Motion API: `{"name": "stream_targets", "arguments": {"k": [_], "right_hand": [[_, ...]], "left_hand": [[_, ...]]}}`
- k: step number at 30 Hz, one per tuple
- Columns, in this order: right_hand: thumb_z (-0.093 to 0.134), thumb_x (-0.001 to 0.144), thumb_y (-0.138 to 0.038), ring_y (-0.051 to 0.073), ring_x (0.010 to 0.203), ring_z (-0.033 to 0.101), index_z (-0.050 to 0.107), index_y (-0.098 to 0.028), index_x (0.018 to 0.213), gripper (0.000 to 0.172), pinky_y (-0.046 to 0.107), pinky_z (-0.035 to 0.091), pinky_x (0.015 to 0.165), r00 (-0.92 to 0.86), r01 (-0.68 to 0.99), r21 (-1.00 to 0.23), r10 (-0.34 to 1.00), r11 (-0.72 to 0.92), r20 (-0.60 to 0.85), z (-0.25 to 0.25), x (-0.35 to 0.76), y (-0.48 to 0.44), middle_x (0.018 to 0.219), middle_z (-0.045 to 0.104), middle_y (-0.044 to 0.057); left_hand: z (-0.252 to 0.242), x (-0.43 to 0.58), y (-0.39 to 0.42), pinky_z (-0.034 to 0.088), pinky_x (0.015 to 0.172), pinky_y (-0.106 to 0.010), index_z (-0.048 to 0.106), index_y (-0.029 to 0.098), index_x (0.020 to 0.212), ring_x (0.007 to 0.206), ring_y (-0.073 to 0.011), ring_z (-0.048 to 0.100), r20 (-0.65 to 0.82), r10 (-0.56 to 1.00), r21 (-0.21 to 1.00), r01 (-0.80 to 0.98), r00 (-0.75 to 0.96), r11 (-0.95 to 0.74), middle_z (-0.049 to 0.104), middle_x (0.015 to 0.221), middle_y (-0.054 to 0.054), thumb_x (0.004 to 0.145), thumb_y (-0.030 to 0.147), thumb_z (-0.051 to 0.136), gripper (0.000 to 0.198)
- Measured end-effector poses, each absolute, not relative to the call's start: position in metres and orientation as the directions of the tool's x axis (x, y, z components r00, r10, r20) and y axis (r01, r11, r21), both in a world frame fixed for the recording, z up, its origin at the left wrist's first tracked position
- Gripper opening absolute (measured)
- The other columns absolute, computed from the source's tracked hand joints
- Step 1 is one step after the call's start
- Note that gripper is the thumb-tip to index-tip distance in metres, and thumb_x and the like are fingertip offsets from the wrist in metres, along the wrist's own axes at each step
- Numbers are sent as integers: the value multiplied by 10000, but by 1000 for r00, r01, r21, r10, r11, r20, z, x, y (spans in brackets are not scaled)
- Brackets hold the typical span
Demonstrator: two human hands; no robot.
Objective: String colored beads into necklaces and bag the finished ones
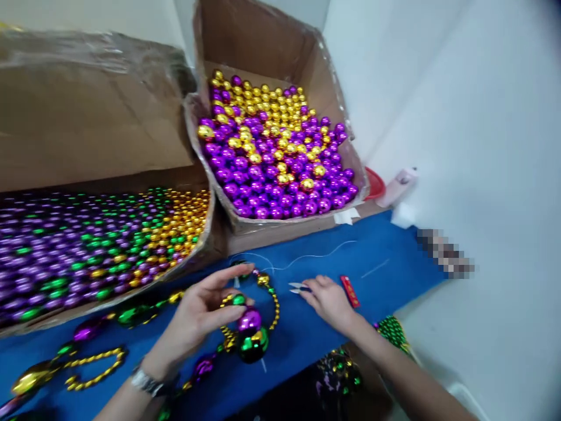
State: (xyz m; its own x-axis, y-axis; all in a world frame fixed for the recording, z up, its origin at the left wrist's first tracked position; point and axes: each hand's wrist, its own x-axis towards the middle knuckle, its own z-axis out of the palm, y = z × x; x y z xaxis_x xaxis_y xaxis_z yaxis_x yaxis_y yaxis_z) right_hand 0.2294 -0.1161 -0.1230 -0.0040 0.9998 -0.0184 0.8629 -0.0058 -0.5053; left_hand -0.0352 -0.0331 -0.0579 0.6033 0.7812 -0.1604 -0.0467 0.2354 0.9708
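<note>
Left hand point(199, 316) gripping bead strand point(276, 305), thumb against purple ball point(251, 319), right hand point(329, 301) closed on small snips point(300, 286), blades parted, blue worktop point(302, 330) beneath

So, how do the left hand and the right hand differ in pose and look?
The left hand spreads thumb and index finger apart at the shiny beads; the right hand is closed around small snips. The left hand has a metallic band at its wrist; the right hand shows none. Both are over the blue cloth.

Off the right hand point(328, 299), a carton point(263, 44) is blocking eleven o'clock, a red packet point(349, 291) crowding three; blue cloth point(394, 248) is lying mostly open at two.
</note>
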Motion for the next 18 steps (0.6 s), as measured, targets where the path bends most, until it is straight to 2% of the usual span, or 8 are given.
{"name": "stream_targets", "arguments": {"k": [2, 4, 7, 10, 14, 18], "right_hand": [[543, 877, -449, 246, 994, 555, 631, -238, 1139, 348, 343, 418, 883, 59, 905, -421, 998, -61, -17, -137, 239, -127, 1021, 637, 101], [526, 883, -463, 231, 1029, 544, 593, -280, 1190, 363, 321, 413, 899, 144, 922, -361, 990, -138, -11, -144, 254, -139, 1077, 624, 76], [393, 948, -410, 236, 1021, 550, 571, -234, 1196, 352, 326, 438, 849, 346, 897, -294, 938, -330, 1, -148, 284, -156, 1082, 606, 101], [446, 909, -445, 259, 944, 584, 533, -207, 1221, 402, 333, 467, 744, 466, 849, -271, 885, -453, -17, -153, 308, -166, 1035, 601, 112], [519, 862, -408, 299, 921, 592, 512, -157, 1250, 462, 372, 468, 717, 460, 830, -324, 885, -455, -64, -158, 312, -163, 1032, 585, 148], [470, 894, -352, 255, 905, 595, 570, -140, 1161, 355, 373, 455, 802, 292, 812, -498, 951, -304, -103, -142, 293, -146, 976, 595, 129]], "left_hand": [[-59, -36, -27, 557, 551, -244, 574, 231, 1198, 758, -216, 666, -115, 830, 971, -116, 546, 211, 637, 1154, -118, 687, 187, 740, 539], [-59, -36, -24, 564, 539, -247, 597, 255, 1163, 773, -216, 662, -111, 845, 969, -133, 523, 209, 487, 1358, -104, 669, 184, 750, 522], [-58, -35, -24, 571, 574, -248, 594, 289, 1163, 808, -215, 654, -145, 813, 964, -106, 564, 246, 431, 1410, -72, 668, 168, 751, 533], [-58, -31, -26, 565, 571, -241, 588, 295, 1174, 810, -211, 648, -161, 779, 957, -96, 606, 272, 448, 1397, -69, 666, 162, 753, 551], [-56, -23, -30, 552, 577, -239, 579, 264, 1197, 788, -203, 647, -178, 752, 947, -96, 634, 305, 500, 1345, -105, 666, 155, 753, 569], [-56, -21, -33, 535, 607, -223, 537, 260, 1240, 810, -187, 643, -169, 707, 939, -106, 687, 328, 520, 1317, -121, 685, 143, 742, 603]]}}
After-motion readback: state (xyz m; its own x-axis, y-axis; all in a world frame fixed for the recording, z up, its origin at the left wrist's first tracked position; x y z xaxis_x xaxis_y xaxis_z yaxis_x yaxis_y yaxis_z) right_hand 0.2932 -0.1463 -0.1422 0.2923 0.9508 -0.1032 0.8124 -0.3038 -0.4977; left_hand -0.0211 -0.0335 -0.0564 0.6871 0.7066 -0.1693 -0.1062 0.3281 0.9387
